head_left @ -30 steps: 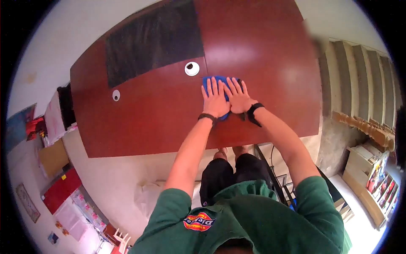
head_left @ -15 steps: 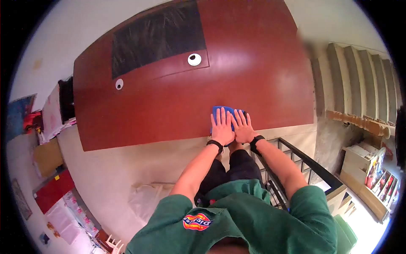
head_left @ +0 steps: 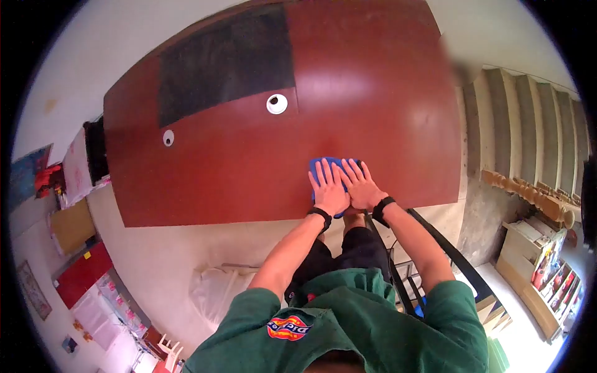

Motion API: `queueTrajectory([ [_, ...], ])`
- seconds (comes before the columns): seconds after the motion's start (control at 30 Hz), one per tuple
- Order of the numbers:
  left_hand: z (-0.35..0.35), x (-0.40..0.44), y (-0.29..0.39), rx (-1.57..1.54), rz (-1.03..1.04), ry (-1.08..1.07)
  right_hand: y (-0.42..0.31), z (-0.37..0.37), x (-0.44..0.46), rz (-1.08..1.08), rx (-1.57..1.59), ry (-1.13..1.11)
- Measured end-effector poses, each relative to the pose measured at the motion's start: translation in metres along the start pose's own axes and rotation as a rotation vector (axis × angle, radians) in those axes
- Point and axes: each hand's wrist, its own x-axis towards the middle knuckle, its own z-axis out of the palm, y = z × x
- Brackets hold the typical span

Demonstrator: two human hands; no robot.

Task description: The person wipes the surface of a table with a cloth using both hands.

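A blue cloth (head_left: pixel 318 165) lies on the reddish-brown desk top (head_left: pixel 205 180), close to its near edge. My left hand (head_left: pixel 331 193) rests flat over the cloth with fingers stretched out. Beside it, my right hand (head_left: pixel 364 188) also lies palm down, fingers extended, partly on the cloth. The two hands touch at the thumbs, and they cover most of the cloth. Each wrist wears a black band.
Farther back, a black panel (head_left: pixel 227 62) and two round white cable-hole covers, one larger (head_left: pixel 277 110), are set in the desk. A black metal frame (head_left: pixel 444 248) stands to my right. Stairs (head_left: pixel 528 124) and a wooden shelf unit (head_left: pixel 541 273) are at the far right.
Both hands have slid the blue cloth a little farther from the near edge, toward the cable-hole covers. The whole view has shifted slightly, with the desk lower in it.
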Motion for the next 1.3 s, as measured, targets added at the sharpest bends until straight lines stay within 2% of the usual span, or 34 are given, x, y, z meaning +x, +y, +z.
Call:
queueTrajectory([
  [0.03, -0.007, 0.015, 0.007, 0.005, -0.006, 0.005, 0.014, -0.001, 0.010, -0.002, -0.057, 0.076],
  [0.2, -0.048, 0.113, 0.025, 0.006, 0.006, -0.067, 0.087, -0.053, 0.059, 0.020, -0.035, 0.048],
  [0.33, -0.054, 0.187, 0.029, 0.022, 0.011, 0.037, 0.139, -0.088, 0.104, 0.028, -0.019, 0.005],
  [0.37, -0.058, 0.199, 0.030, 0.007, 0.011, 0.056, 0.146, -0.103, 0.113, 0.031, -0.025, -0.066],
  [0.47, -0.078, 0.219, 0.034, -0.057, -0.054, -0.094, 0.155, -0.121, 0.132, 0.060, -0.076, -0.192],
  [0.5, -0.082, 0.221, 0.034, -0.020, -0.069, -0.185, 0.155, -0.121, 0.134, 0.054, -0.002, -0.167],
  [0.6, -0.085, 0.221, 0.035, 0.000, -0.077, -0.201, 0.155, -0.124, 0.133, 0.065, -0.023, -0.207],
  [0.73, -0.076, 0.219, 0.033, 0.048, -0.043, -0.109, 0.154, -0.119, 0.130, 0.066, 0.023, -0.119],
  [0.8, -0.082, 0.219, 0.035, 0.069, -0.054, -0.183, 0.151, -0.119, 0.125, 0.086, 0.016, -0.075],
  [0.97, -0.090, 0.211, 0.028, 0.094, 0.060, -0.196, 0.126, -0.108, 0.108, 0.240, 0.024, -0.112],
  [1.13, -0.060, 0.151, 0.031, 0.161, 0.145, -0.206, 0.089, -0.068, 0.058, 0.295, 0.068, -0.139],
  [1.2, -0.039, 0.117, 0.033, 0.111, 0.155, -0.121, 0.071, -0.041, 0.031, 0.293, 0.104, -0.069],
  [1.27, -0.013, 0.085, 0.032, 0.079, 0.185, -0.065, 0.053, -0.025, 0.006, 0.303, 0.094, -0.114],
  [1.3, -0.019, 0.070, 0.038, 0.100, 0.183, -0.175, 0.042, -0.018, -0.007, 0.318, 0.088, -0.117],
])
